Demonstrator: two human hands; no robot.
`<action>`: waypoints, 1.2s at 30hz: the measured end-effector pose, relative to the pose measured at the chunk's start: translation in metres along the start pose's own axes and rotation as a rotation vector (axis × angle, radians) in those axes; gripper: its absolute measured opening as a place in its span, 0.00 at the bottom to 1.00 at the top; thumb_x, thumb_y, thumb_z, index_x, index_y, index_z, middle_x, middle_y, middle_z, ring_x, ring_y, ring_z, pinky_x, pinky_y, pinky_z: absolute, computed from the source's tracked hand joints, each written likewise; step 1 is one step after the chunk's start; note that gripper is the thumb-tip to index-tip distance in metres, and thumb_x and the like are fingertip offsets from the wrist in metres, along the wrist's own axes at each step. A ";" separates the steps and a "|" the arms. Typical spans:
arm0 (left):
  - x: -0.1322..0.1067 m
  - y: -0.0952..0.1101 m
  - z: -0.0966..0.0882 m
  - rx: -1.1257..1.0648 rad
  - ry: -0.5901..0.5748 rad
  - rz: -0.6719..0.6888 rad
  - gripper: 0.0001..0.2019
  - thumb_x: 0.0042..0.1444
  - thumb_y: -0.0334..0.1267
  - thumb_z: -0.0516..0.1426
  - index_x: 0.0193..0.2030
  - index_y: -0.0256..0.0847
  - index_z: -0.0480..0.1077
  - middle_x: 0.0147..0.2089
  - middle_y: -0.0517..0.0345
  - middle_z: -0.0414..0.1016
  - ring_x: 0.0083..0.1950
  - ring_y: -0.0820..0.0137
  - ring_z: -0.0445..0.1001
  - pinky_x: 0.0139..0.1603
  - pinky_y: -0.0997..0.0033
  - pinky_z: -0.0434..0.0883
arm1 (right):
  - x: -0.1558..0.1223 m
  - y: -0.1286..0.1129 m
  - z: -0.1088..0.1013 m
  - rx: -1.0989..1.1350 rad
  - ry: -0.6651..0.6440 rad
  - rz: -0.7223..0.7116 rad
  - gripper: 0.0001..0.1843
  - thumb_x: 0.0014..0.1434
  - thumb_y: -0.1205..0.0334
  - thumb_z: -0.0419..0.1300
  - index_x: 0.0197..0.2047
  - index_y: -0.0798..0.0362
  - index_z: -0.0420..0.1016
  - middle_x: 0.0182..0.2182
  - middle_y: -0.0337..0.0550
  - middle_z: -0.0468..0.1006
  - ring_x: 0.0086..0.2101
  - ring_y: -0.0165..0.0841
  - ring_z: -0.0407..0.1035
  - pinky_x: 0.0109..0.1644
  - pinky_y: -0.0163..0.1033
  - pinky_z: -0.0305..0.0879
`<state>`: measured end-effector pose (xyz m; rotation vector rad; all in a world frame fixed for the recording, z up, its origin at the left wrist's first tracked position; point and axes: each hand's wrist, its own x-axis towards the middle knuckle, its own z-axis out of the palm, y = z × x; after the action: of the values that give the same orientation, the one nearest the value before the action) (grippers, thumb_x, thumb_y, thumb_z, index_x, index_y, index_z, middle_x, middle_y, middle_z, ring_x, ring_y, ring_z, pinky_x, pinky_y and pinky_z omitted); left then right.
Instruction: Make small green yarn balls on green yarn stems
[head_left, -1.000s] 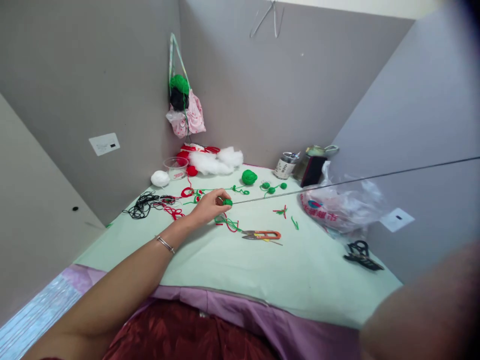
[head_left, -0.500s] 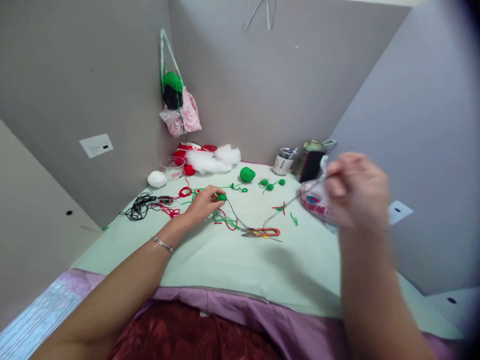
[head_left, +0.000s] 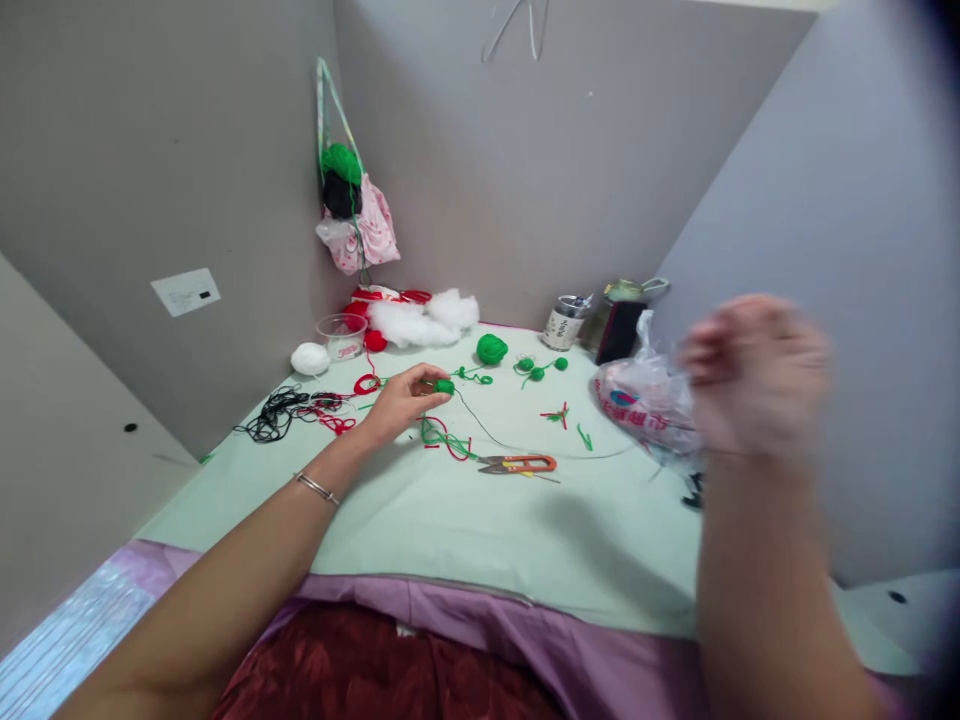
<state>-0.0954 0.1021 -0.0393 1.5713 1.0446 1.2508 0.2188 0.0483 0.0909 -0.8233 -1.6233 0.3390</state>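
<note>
My left hand [head_left: 409, 400] pinches a small green yarn ball [head_left: 444, 386] above the table, left of the middle. A thin dark thread [head_left: 487, 432] hangs from the ball and runs right across the table. My right hand [head_left: 761, 375] is raised at the right, blurred, its fingers curled; what they hold is too smeared to make out. Between the hands lie orange-handled thread snips [head_left: 517, 464]. Behind them are a larger green yarn ball [head_left: 492, 349] and several small green balls [head_left: 537, 374].
Loose black yarn [head_left: 274, 413] and red yarn lie at the left, near a white ball [head_left: 310, 358] and a clear tub [head_left: 343, 338]. White stuffing [head_left: 420, 320] sits at the back. A can [head_left: 566, 325] and a plastic bag [head_left: 645, 400] stand right. Partition walls enclose the table.
My right hand has moved farther right, away from the ball. The thread now lies lower and longer across the table. My left hand still holds the green ball, slightly turned.
</note>
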 end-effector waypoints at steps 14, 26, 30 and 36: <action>-0.011 0.012 0.014 -0.068 -0.102 0.053 0.16 0.48 0.40 0.65 0.43 0.38 0.72 0.39 0.55 0.74 0.39 0.70 0.73 0.40 0.70 0.69 | -0.058 0.045 0.122 -0.609 -0.361 -0.311 0.13 0.66 0.65 0.51 0.34 0.52 0.75 0.29 0.43 0.68 0.33 0.33 0.62 0.36 0.36 0.57; -0.012 0.013 0.016 -0.091 -0.121 0.034 0.16 0.46 0.39 0.66 0.42 0.37 0.72 0.36 0.58 0.72 0.36 0.73 0.70 0.38 0.72 0.68 | -0.057 0.047 0.120 -0.582 -0.393 -0.270 0.13 0.66 0.65 0.52 0.33 0.52 0.75 0.29 0.43 0.68 0.33 0.33 0.62 0.36 0.36 0.57; -0.013 0.014 0.019 -0.129 -0.155 0.016 0.16 0.47 0.39 0.66 0.42 0.37 0.72 0.36 0.57 0.72 0.36 0.73 0.70 0.38 0.72 0.67 | -0.056 0.050 0.120 -0.391 -0.408 -0.114 0.09 0.63 0.66 0.55 0.33 0.52 0.75 0.28 0.41 0.67 0.30 0.31 0.62 0.35 0.36 0.57; -0.014 0.013 0.025 -0.201 -0.146 0.018 0.16 0.43 0.36 0.68 0.39 0.36 0.71 0.33 0.60 0.71 0.35 0.74 0.71 0.36 0.73 0.67 | -0.061 0.055 0.129 0.046 -0.387 0.267 0.07 0.57 0.61 0.60 0.30 0.54 0.75 0.28 0.39 0.70 0.28 0.29 0.60 0.32 0.35 0.56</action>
<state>-0.0721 0.0816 -0.0339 1.4953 0.7890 1.1946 0.1159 0.0751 -0.0195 -0.9846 -1.8541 0.7607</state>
